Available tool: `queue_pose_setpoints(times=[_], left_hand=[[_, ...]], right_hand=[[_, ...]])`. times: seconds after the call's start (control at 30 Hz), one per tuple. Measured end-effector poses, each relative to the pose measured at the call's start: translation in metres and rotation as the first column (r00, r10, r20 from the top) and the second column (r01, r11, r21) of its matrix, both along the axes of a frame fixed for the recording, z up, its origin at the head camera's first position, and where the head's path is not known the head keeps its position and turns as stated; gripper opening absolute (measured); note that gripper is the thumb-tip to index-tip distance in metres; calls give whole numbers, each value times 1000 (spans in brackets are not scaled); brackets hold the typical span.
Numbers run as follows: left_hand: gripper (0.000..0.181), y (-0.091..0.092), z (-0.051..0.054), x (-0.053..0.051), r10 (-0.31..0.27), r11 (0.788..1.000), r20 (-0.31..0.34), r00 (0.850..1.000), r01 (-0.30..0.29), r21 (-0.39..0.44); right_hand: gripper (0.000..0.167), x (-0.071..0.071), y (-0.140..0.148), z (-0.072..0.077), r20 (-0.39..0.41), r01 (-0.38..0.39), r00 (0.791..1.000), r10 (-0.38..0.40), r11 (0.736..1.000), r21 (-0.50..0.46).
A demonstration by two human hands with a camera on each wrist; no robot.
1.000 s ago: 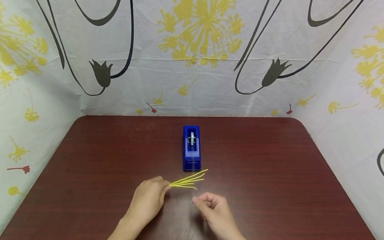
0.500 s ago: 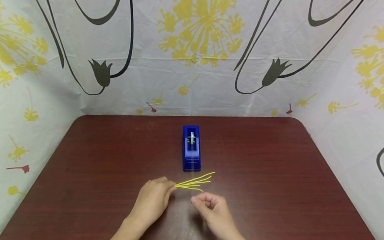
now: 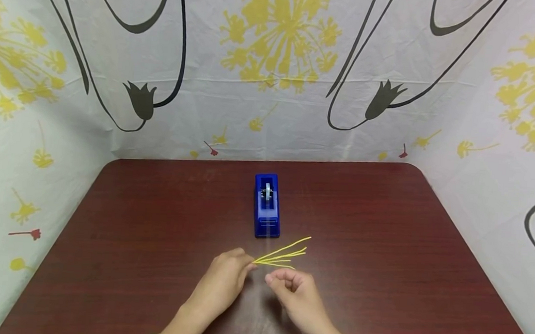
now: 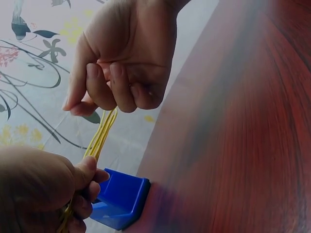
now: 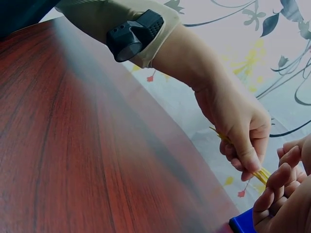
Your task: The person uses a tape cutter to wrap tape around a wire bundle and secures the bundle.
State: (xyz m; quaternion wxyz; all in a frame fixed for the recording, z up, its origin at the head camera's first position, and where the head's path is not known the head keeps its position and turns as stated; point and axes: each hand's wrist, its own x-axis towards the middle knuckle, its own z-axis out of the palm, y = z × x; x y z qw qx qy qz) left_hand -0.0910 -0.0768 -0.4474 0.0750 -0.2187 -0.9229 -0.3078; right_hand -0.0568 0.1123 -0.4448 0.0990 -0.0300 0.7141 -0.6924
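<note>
A fanned bundle of thin yellow wires (image 3: 267, 260) is pinched at one end by my left hand (image 3: 224, 278); their free ends spread to the right, just above the right hand. My right hand (image 3: 298, 296) holds thumb and forefinger together, with the other fingers curled. A faint see-through strip, apparently clear tape (image 3: 268, 246), runs from the blue tape dispenser (image 3: 267, 208) toward those fingertips. The left wrist view has the wires (image 4: 99, 141) upright in the left hand (image 4: 43, 179), the right hand beyond them. The strip's end is too faint to make out.
The dark red wooden table (image 3: 374, 236) carries the dispenser in its middle, beyond both hands. A white sheet printed with yellow and grey flowers (image 3: 276, 38) stands behind the table and along both sides. A black wrist camera (image 5: 133, 36) sits on the left sleeve.
My left hand has slid to the right with the yellow wires, bringing their free ends over the right fingertips. The right hand and the dispenser have stayed in place.
</note>
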Motion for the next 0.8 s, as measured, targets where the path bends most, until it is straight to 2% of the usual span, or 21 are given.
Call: queue_pose_setpoints(times=[0.37,0.8], left_hand=[[6,6,5,3,-40,999,-56,998,40,-1],[9,7,6,4,-54,999,-45,998,53,-13]], right_hand=[[26,-1,1,-2,-57,-19,998,20,1000,15],[23,1,0,-3,-100,-26,995,28,999,25]])
